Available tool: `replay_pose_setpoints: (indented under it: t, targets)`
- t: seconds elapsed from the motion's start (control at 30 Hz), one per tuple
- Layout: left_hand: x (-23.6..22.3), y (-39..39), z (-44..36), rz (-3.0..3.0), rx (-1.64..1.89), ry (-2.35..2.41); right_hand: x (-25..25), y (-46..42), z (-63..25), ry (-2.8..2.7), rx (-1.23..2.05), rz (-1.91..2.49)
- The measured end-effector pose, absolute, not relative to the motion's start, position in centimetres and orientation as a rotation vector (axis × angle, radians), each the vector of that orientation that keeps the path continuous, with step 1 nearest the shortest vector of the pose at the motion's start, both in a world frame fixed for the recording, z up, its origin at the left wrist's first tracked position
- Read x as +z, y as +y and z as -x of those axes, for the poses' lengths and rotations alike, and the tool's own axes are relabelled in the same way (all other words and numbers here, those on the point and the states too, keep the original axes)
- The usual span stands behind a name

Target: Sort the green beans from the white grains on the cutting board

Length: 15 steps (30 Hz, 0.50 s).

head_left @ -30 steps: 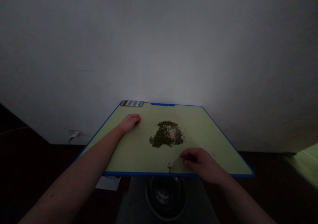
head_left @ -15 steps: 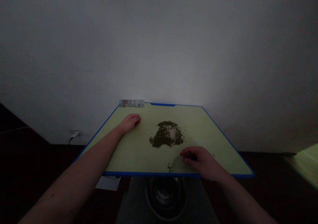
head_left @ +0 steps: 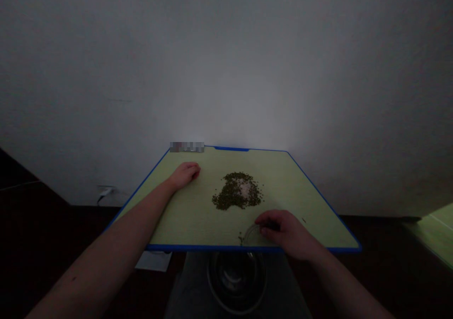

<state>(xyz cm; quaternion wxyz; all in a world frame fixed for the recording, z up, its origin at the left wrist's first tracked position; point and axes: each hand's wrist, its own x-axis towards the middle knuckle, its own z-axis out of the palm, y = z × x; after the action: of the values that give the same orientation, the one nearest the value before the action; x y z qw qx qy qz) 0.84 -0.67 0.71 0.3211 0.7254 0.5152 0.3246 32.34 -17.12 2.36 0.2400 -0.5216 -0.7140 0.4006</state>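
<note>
Left hand (head_left: 186, 174) on left part of pale tabletop (head_left: 191, 220), fingers curled in, loosely closed; can't tell if anything is inside. Left forearm (head_left: 116, 243) comes in from lower left, slanting up and inward across the near blue edge, wrist roughly straight. Right hand (head_left: 283, 231) low at the near edge, right of centre, pointing left; thumb and fingers bent, pinching a clear curved piece (head_left: 251, 233) at its right side. Exact finger contact too dark to make out. Right forearm (head_left: 343, 281) slants in from lower right.

Clear curved piece is at the near edge, just right of a few loose green beans (head_left: 241, 238). Main pile of green beans (head_left: 230, 199) sits mid-tabletop, between the hands and farther in than the right one, with pale grains (head_left: 245, 189) on its right part. Small dark sliver (head_left: 304, 220) lies right of right hand. Metal bowl (head_left: 235, 281) is below the near edge. Pixelated item (head_left: 187, 147) at far left corner, unreadable. White sheet (head_left: 154, 261) lower left, under tabletop level.
</note>
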Motion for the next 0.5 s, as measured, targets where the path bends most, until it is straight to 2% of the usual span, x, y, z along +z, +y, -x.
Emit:
replay_pose_setpoints:
  t: [0.5]
  targets:
    - [0.74, -0.83, -0.93, -1.866, 0.856, 1.36, 2.4, -16.93, -32.09, -2.0, 1.06, 1.444]
